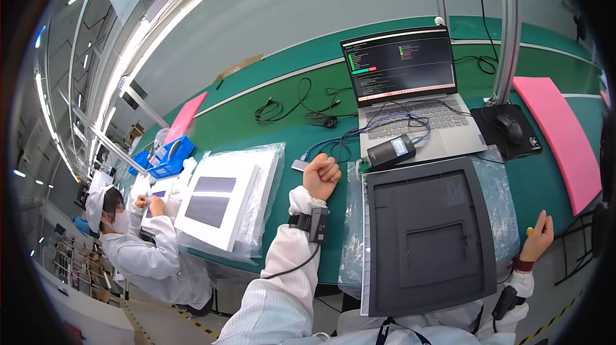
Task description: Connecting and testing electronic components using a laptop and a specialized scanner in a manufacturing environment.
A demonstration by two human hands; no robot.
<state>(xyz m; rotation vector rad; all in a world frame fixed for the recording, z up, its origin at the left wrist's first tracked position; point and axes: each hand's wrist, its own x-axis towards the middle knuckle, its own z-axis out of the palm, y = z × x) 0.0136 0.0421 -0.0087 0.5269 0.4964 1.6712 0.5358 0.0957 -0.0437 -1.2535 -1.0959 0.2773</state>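
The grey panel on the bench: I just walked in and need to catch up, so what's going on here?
A person in a white coat sits at the green bench with a dark grey panel lying flat on plastic wrap. The left hand is a closed fist left of the panel; the right hand rests open at its right edge. An open laptop stands behind. A co-worker works further left.

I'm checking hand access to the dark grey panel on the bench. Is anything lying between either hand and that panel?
Nothing visible does. The left hand, closed in a fist, rests on the green bench just left of the dark grey panel; only clear plastic wrap lies between. The right hand sits open at the panel's right, with bare bench between.
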